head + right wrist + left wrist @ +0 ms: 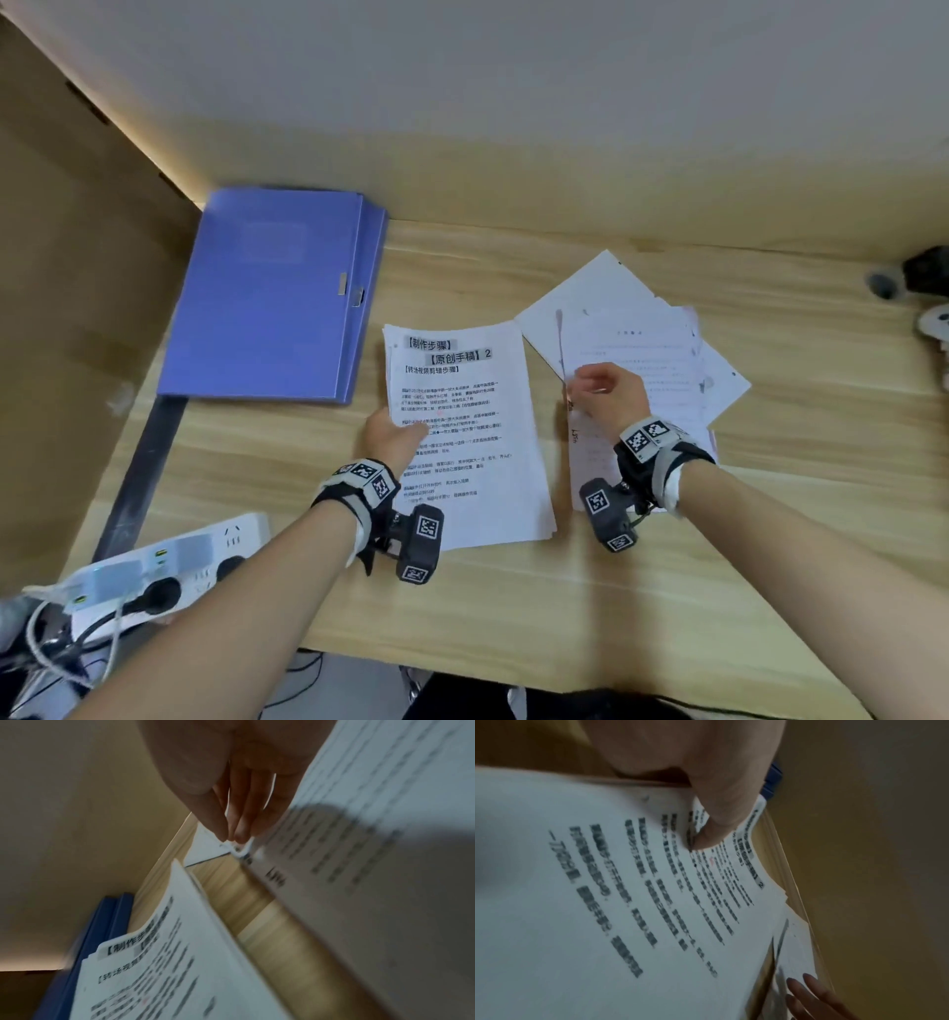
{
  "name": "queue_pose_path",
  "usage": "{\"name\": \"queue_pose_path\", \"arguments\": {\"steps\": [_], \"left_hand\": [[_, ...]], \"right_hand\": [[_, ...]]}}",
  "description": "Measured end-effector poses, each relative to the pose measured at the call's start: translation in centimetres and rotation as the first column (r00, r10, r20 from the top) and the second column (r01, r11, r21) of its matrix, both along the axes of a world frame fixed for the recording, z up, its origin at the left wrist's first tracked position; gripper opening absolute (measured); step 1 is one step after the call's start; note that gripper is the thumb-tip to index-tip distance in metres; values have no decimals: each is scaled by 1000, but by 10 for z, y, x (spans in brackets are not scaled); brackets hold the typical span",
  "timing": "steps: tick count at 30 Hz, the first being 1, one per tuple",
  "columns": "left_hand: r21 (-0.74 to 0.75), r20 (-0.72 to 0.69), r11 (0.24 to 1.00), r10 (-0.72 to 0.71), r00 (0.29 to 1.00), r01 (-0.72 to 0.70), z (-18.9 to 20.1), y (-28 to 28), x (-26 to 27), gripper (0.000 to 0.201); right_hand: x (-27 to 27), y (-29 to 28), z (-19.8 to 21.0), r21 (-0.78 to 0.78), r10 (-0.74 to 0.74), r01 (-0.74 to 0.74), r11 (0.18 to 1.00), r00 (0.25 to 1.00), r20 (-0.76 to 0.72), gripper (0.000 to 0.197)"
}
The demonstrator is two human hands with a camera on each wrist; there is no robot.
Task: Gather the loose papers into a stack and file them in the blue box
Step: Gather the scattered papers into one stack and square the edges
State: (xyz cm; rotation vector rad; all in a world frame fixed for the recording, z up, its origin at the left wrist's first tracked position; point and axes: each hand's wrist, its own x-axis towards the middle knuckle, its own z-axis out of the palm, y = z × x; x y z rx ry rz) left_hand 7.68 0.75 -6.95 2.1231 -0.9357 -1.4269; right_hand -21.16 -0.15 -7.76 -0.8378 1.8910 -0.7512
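The blue box [272, 293] lies shut and flat at the back left of the wooden desk [513, 596]. Beside it lies a printed stack [467, 442] with bold headings. My left hand [393, 437] pinches its left edge, thumb [706, 833] on top of the printed stack [603, 902]. To the right, loose sheets [642, 339] lie fanned out. My right hand [606, 395] rests on them, and its fingertips [231, 835] pinch the left edge of a loose sheet [372, 862]. The right wrist view also shows the printed stack [167, 973] and the blue box [97, 943].
A white power strip [169, 565] with plugs and cables sits at the front left corner. A brown cardboard wall [61, 308] stands on the left. Small dark and white objects [929, 277] sit at the far right edge. A pale wall runs behind the desk.
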Motion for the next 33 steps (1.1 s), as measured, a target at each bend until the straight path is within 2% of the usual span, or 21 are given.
{"name": "queue_pose_path", "arguments": {"steps": [3, 6, 8, 10, 12, 13, 15, 18, 21, 23, 25, 27, 29, 31, 33], "left_hand": [[-50, 210, 999, 24, 977, -13, 9, -5, -15, 44], [-162, 464, 983, 3, 886, 81, 15, -15, -24, 70], [-260, 474, 951, -27, 880, 169, 21, -24, -35, 74], [-342, 403, 905, -102, 910, 253, 28, -35, -52, 66], [-392, 358, 840, -238, 903, 377, 36, -48, -76, 57], [-402, 350, 795, -326, 878, 455, 39, -55, -89, 53], [-390, 364, 684, -500, 786, 616, 44, -71, -116, 48], [-306, 388, 546, -676, 626, 780, 45, -93, -155, 42], [-211, 446, 437, -753, 484, 875, 40, -112, -192, 41], [-146, 501, 332, -787, 359, 932, 34, -124, -219, 43], [-66, 539, 198, -818, 202, 978, 28, -137, -247, 48], [15, 577, 74, -815, 52, 997, 23, -147, -274, 56], [100, 618, -56, -779, -106, 993, 15, -155, -297, 62], [188, 644, -185, -718, -263, 965, 6, -163, -317, 76], [250, 649, -240, -677, -346, 938, 0, -173, -332, 94]], "right_hand": [[-33, 3, 4, 20, -19, 22, 1000, 991, -136, 19], [-61, 7, 8, -24, -127, 125, 992, 959, -253, 17], [-80, 10, 10, -2, -121, 127, 992, 941, -317, 26], [-97, 15, 14, 77, -49, 91, 993, 900, -434, 48], [-110, 20, 14, 171, 35, 63, 983, 854, -519, 70], [-114, 23, 12, 225, 84, 49, 973, 835, -544, 74], [-125, 29, 8, 331, 159, 36, 943, 824, -544, 66], [-138, 35, 6, 376, 204, 1, 927, 839, -505, 35], [-153, 44, 3, 199, -36, 124, 972, 919, -393, 29], [-169, 52, 3, 70, -204, 247, 966, 904, -375, 19], [-190, 62, 4, -29, -360, 375, 926, 861, -359, 8], [-209, 73, 7, -62, -467, 482, 874, 798, -382, 8], [-226, 83, 5, -51, -504, 537, 842, 749, -430, 12], [-237, 91, 2, -9, -520, 573, 820, 738, -430, 15], [-244, 96, -3, 14, -531, 587, 809, 742, -410, 16]]}}
